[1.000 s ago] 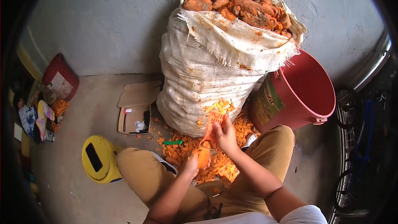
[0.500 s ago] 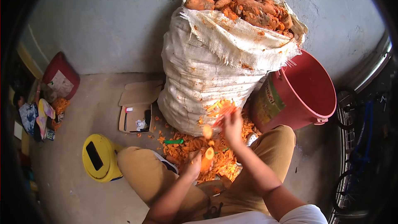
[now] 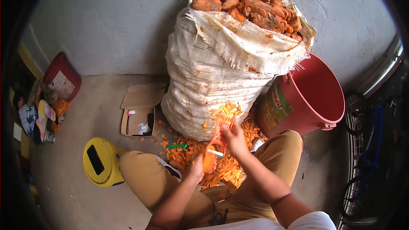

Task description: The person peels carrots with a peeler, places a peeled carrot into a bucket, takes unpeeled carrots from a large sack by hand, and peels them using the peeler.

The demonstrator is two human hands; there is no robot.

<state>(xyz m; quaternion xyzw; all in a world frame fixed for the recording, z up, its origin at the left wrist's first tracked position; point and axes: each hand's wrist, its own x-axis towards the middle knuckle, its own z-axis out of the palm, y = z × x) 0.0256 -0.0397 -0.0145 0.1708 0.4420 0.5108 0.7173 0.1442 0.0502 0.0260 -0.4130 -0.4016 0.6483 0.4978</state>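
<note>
My left hand (image 3: 195, 168) is closed around a thick carrot (image 3: 208, 163), low between my knees. In my right hand (image 3: 235, 139) is an orange peeler (image 3: 219, 136), and its pale blade end lies at the upper end of the carrot. Orange peelings (image 3: 226, 171) are heaped on the floor under both hands. More shavings stick to the front of a large white woven sack (image 3: 200, 68) just beyond. Piled in the sack's open top are unpeeled carrots (image 3: 264, 12), rough and soil-stained. A green strip-like object (image 3: 177, 146) lies among the peelings.
A red tub (image 3: 317, 89) stands right of the sack. To the left sit an open cardboard box (image 3: 139, 121) with small items and a yellow container (image 3: 111, 162) with a dark rectangle on top. Another red container (image 3: 62, 76) is by the wall. Bicycle-like parts (image 3: 370, 145) line the right edge.
The peeler in my right hand has come down and toward the carrot's upper end. A small orange piece that was in the air above the carrot is no longer visible.
</note>
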